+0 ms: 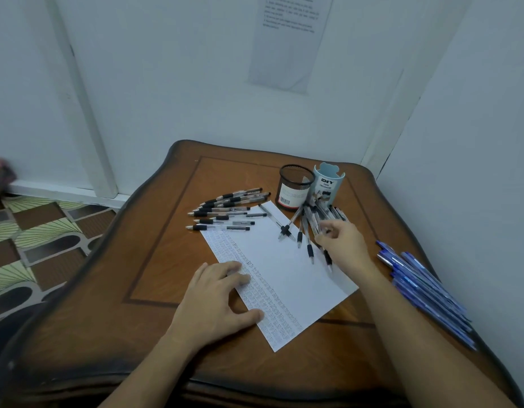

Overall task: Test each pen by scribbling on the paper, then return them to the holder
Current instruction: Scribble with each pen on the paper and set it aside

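Head view: your L hand [216, 295] lies spread flat on scribbled paper [299, 278]; R hand [346, 242], fingers curled, touches clear pens [304, 223] by mesh holder [294, 187]; whether it grips one can't be told.

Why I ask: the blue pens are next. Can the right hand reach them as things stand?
Probably yes: the blue pens lie uncovered just to the right of the right hand, with nothing between them.
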